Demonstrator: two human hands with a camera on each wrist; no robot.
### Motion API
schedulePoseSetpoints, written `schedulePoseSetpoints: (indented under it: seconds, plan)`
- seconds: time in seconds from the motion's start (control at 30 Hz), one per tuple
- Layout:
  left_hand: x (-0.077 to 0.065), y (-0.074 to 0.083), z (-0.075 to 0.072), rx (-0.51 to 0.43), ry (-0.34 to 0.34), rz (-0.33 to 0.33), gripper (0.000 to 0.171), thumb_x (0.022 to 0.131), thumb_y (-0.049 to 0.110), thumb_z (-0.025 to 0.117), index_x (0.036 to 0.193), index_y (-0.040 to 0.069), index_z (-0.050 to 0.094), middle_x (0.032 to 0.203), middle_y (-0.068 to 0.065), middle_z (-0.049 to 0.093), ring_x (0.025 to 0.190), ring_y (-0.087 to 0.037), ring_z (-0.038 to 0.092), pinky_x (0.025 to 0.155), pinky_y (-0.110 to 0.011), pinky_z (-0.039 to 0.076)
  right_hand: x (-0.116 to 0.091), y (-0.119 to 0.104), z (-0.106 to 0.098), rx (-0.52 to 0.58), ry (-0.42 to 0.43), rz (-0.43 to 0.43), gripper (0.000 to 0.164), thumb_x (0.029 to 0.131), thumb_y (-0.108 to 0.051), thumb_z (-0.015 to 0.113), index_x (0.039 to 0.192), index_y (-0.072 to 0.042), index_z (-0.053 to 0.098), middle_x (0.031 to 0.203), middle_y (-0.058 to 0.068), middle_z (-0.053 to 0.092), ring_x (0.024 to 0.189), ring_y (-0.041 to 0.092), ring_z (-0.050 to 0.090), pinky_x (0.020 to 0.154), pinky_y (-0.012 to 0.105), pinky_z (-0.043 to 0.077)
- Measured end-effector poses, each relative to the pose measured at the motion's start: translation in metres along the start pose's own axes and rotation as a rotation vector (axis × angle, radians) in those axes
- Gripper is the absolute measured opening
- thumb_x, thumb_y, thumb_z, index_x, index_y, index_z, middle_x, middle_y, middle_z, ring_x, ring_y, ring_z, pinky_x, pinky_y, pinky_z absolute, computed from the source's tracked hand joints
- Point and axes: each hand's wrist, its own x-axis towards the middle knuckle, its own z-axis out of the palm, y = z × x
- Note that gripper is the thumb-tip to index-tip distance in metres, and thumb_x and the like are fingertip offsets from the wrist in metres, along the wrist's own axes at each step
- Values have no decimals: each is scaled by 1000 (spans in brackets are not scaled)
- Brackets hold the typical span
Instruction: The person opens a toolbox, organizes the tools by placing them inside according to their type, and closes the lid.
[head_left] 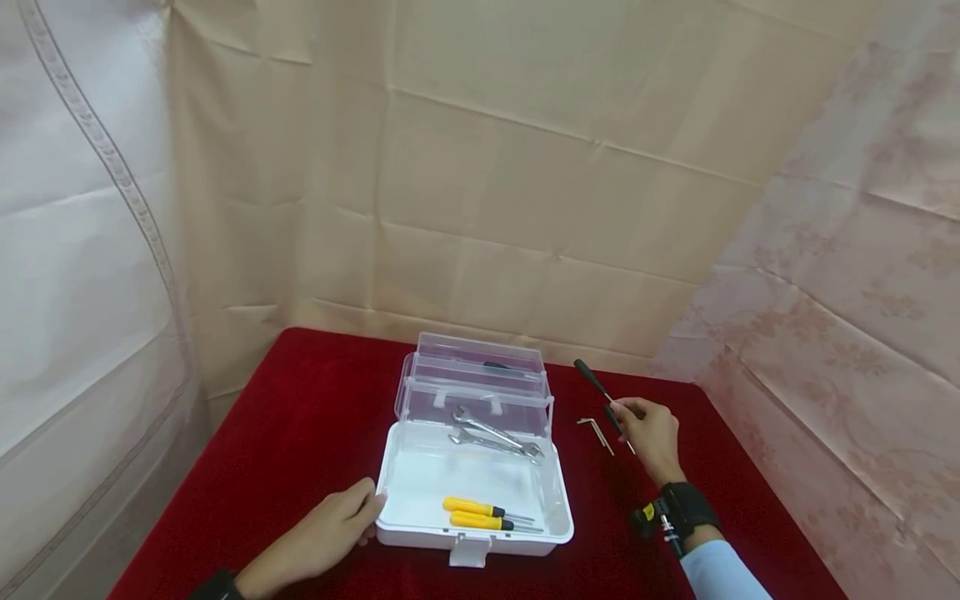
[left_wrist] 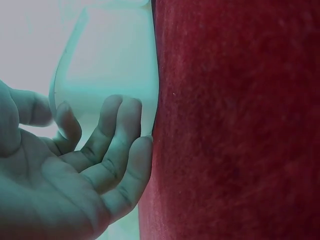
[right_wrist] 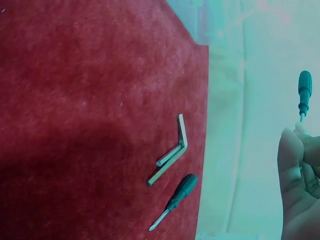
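Observation:
My left hand (head_left: 347, 515) holds the front left edge of a white toolbox (head_left: 397, 527); in the left wrist view, its curled fingers (left_wrist: 131, 117) lie along the box's outer wall. The clear lid (head_left: 474, 392) stands raised at the back. Inside are two silver wrenches (head_left: 495, 435) and two yellow-handled screwdrivers (head_left: 480, 522). To the right of the box, my right hand (head_left: 651, 437) pinches a dark-handled screwdriver (right_wrist: 305, 87) by its shaft, handle pointing away. Below it on the cloth lies another dark-handled screwdriver (right_wrist: 181, 192), beside two L-shaped hex keys (right_wrist: 182, 145).
A red cloth (head_left: 322, 417) covers the table. A dark-handled tool (head_left: 495, 365) shows at the clear lid; whether inside or behind it, I cannot tell. Beige curtains (head_left: 487, 192) hang close behind, with pale fabric at both sides. A latch (head_left: 470, 550) hangs at the box's front.

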Motion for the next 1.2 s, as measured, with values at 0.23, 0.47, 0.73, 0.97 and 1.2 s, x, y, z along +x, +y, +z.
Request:
schedulePoseSetpoints:
  seconds: [0.23,0.47,0.73,0.97,1.2]
  plan:
    - [0,-1,-1,-17,-43,11,29,111,34,44,94,12,52,76,-2,59,67,-17,58,59,-28,47,2,-8,3,19,0,-21,19,97,-23,74,104,-5,77,87,18,75,55,15,67,47,25,51]
    - [0,-2,-3,-9,-68,20,29,112,35,43,94,13,52,76,-1,59,66,-16,57,58,-28,46,2,-13,10,40,9,-36,17,95,-21,77,102,-5,78,82,14,74,57,19,67,50,25,53]
    - [0,-1,-5,-21,-90,22,27,112,33,43,98,12,53,78,-1,59,66,-18,58,58,-28,47,5,-26,19,47,12,-53,17,96,-21,76,102,-6,78,82,10,74,65,31,71,52,24,53]
    - [-1,-3,-6,-16,-96,39,28,112,35,42,97,13,53,78,1,60,64,-16,58,57,-28,46,6,-37,27,47,7,-95,17,96,-21,75,103,-5,78,86,12,74,67,21,68,55,22,54]
    - [0,-4,-6,1,-92,52,28,112,35,41,96,15,52,77,2,61,61,-14,58,56,-28,45,10,-52,32,50,-12,-113,17,97,-21,75,103,-7,78,81,7,72,71,25,67,58,23,55]
